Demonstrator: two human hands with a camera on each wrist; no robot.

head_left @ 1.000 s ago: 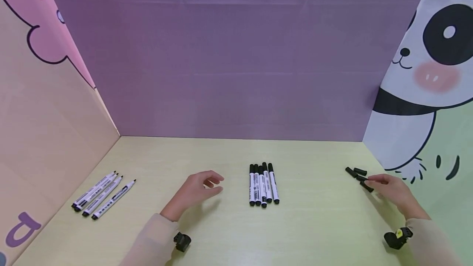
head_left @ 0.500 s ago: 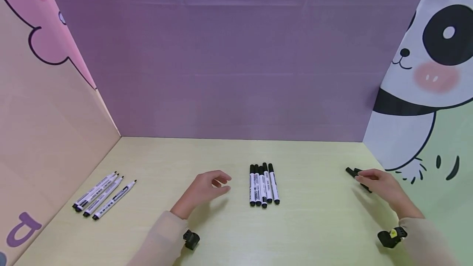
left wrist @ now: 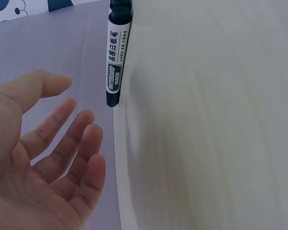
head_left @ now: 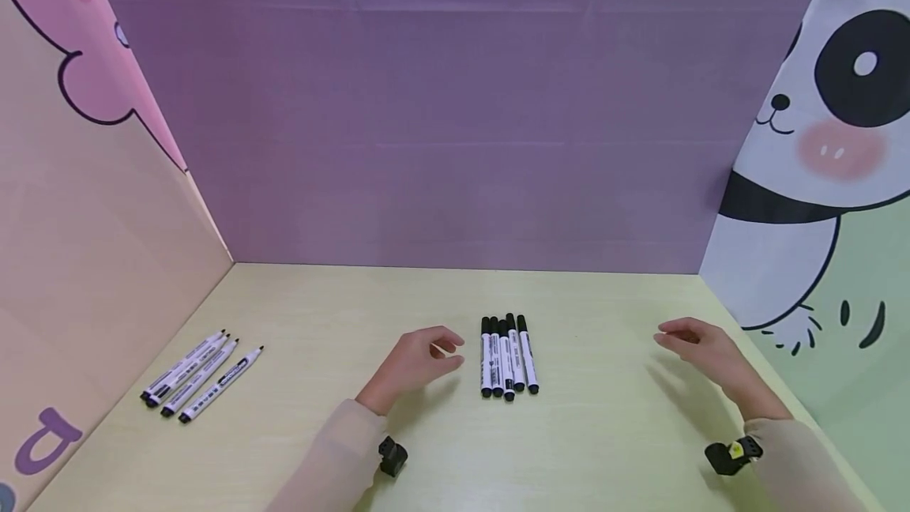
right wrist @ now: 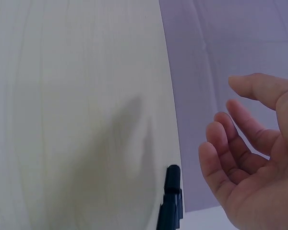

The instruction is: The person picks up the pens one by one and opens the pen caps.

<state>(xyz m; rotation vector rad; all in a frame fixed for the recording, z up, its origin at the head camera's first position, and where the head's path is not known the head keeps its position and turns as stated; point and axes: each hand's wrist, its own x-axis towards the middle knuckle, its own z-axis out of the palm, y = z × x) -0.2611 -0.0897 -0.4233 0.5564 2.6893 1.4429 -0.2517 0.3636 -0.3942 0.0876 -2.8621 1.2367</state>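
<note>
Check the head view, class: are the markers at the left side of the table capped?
No, the markers in that group show bare, narrow dark tips at their far ends.

Both hands have come in from the side edges of the table [head_left: 583, 449].
The left hand [head_left: 415, 362] has moved further from the left edge, so its fingertips, well short of the capped pens [head_left: 509, 358] a second ago, are now just beside them. The right hand [head_left: 711, 354] has drawn away from the right edge; its fingertips have passed the loose caps [right wrist: 172, 199], which it now hides in the head view, where five showed earlier.
</note>
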